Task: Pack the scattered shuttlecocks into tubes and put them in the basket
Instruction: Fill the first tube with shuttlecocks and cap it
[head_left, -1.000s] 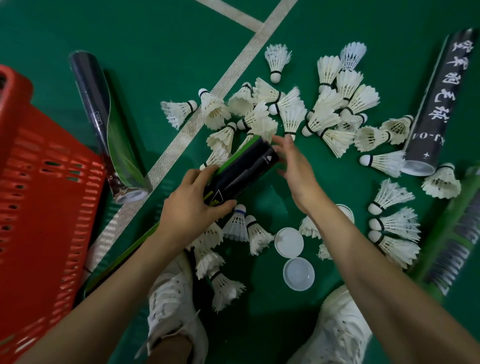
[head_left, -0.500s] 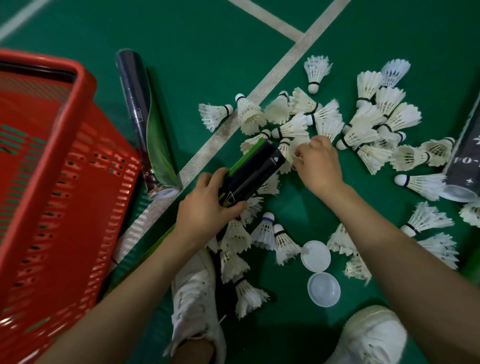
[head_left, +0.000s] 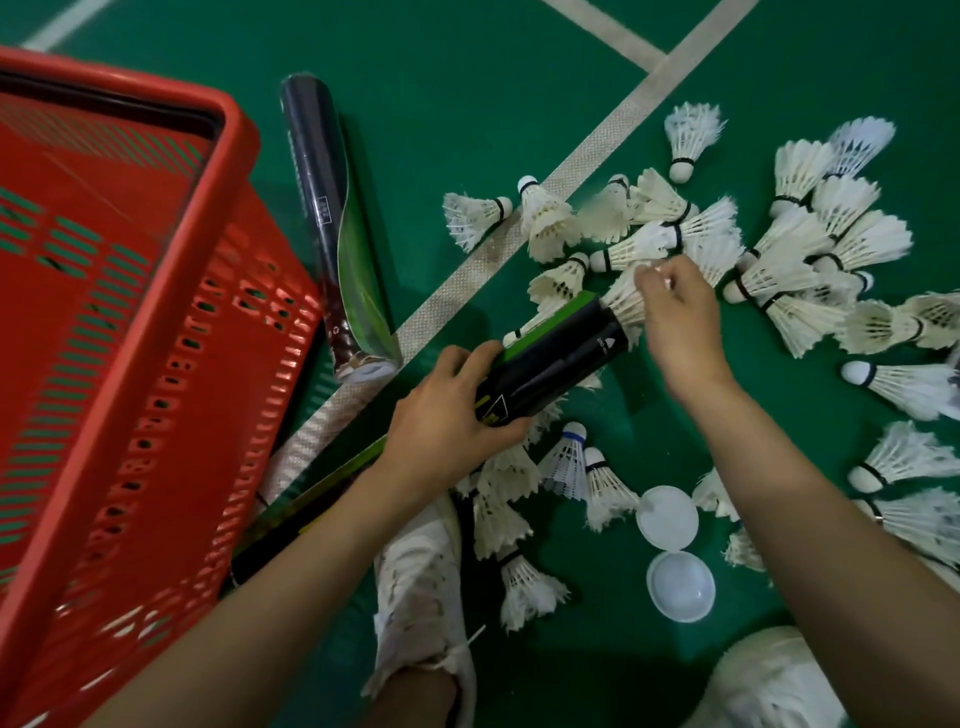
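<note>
Dim indoor shot, soft top light, motion blur at the hands.
You've got flat, low light from above: soft shadows sit under your arms on the floor (head_left: 467, 104), darkest btwn the shoes (head_left: 421, 587). Loose shuttlecocks (head_left: 831, 228) are the brightest bit, feathers nr blown out, little detail. Your right hand (head_left: 680, 317) & the shuttlecock (head_left: 623, 296) it pinches are smeared; left hand (head_left: 447, 415) on the tube (head_left: 558, 358) is sharper. Basket (head_left: 156, 364) slots streak w/ blur. Gloss streak runs along the 2nd tube (head_left: 353, 260); lower cap (head_left: 680, 584) shows faint sheen. Wide lens bows the basket rim; corners go a bit darker.
</note>
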